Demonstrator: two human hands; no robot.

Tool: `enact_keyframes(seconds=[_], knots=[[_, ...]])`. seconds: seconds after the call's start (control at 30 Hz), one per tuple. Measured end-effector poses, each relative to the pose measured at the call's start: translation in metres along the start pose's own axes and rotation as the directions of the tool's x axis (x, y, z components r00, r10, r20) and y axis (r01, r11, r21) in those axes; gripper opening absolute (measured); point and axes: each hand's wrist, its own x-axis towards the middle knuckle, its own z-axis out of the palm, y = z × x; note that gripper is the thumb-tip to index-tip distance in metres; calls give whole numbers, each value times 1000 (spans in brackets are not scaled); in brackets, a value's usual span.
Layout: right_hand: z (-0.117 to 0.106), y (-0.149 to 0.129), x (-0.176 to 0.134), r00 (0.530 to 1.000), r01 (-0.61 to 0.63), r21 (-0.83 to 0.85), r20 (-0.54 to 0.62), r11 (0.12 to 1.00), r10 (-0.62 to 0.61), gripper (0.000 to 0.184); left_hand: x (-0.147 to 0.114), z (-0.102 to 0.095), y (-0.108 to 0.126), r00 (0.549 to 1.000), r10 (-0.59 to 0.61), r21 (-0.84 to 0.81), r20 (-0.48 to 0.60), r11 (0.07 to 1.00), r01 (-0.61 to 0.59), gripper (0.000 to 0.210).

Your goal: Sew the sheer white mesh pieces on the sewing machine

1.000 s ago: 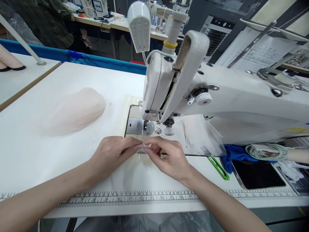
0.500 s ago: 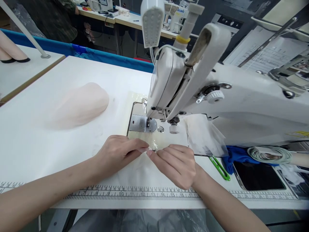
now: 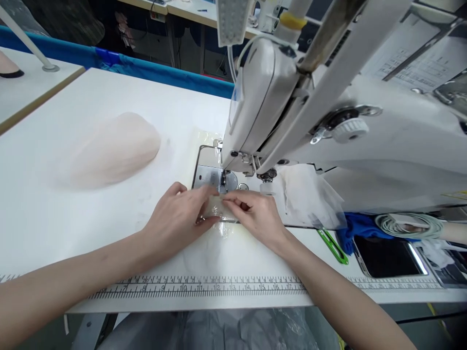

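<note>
My left hand (image 3: 180,214) rests on the bed of a white sewing machine (image 3: 262,107), its thumb spread away from its index finger. The index fingertip reaches the front of the presser foot (image 3: 224,179) at the metal needle plate (image 3: 207,176). Just right of it, my right hand (image 3: 257,214) is closed in a pinch, fingertips almost touching the left ones. Whatever it pinches is too thin and pale to make out. Shiny clear film (image 3: 219,210) covers the machine bed under the hands. Left of them, a sheer pale-pink fabric piece (image 3: 120,146) lies on the white table (image 3: 146,277).
White fabric (image 3: 306,192) lies under the machine arm. To the right are a green thread snipper (image 3: 332,247), blue cloth (image 3: 348,231), a coiled cord (image 3: 408,226) and a phone (image 3: 388,257). A printed ruler (image 3: 204,287) runs along the front edge.
Both hands have moved forward from the front of the machine bed up to the presser foot. My left thumb and index finger have spread from a pinch. The view has tilted down and closer.
</note>
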Motion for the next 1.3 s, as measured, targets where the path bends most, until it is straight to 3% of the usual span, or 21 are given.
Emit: enact_keyframes(seconds=[0.07, 0.17, 0.3, 0.4, 0.47, 0.53, 0.77, 1.3], knots=[[3, 2, 2, 1000, -16, -38, -20, 999, 16, 15, -1, -2, 2, 993, 85, 84, -84, 993, -78, 27], [5, 4, 6, 999, -25, -67, -36, 997, 23, 14, -6, -3, 6, 941, 290, 255, -174, 936, -241, 18], [5, 10, 7, 997, 13, -153, -73, 988, -24, 16, -15, -2, 11, 893, 436, 433, -107, 829, -353, 22], [1, 13, 2, 968, 142, -408, -132, 902, -212, 20, -15, -1, 9, 908, 414, 437, -58, 829, -350, 25], [-1, 12, -3, 928, 230, -558, -119, 797, -352, 22, -11, -1, 6, 912, 406, 409, -57, 843, -350, 26], [-2, 10, -8, 905, 282, -615, -84, 736, -417, 23, -5, 0, 2, 914, 399, 379, -65, 858, -348, 26], [1, 6, -8, 948, 235, -659, -6, 714, -318, 32, -1, 1, -3, 934, 352, 394, -61, 868, -301, 29], [1, 13, -4, 955, 186, -687, -42, 703, -293, 32, 6, 5, -2, 950, 303, 336, -81, 905, -260, 31]])
